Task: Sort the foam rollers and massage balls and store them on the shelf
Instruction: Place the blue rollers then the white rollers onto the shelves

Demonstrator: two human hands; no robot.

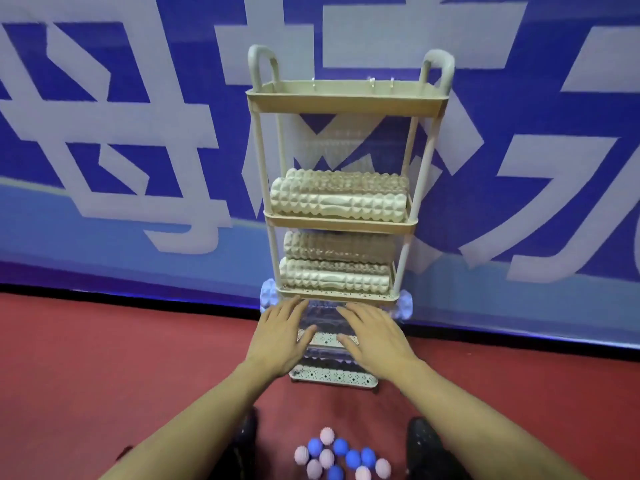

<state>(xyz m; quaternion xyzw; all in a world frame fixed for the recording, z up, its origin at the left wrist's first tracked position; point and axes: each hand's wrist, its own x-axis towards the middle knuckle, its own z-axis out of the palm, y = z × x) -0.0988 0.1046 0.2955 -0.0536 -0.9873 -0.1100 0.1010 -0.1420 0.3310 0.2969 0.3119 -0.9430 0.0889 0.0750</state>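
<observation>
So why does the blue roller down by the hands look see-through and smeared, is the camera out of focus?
Head view: the blue roller is motion-blurred to a ghost under both hands, left hand and right hand; the beige rollers are only mildly soft, the balls on the floor fairly crisp; the wide lens tilts the shelf posts inward and curves the floor edge.

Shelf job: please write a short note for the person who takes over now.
Left hand and right hand: both open, flat on a pale blue roller at the shelf's lower tier; its ends stick out both sides.
Done: beige rollers lie on the two middle tiers.
Left: seat the blue roller; store the blue and pink massage balls, lying on the red floor near the feet. The top tier looks empty.
</observation>
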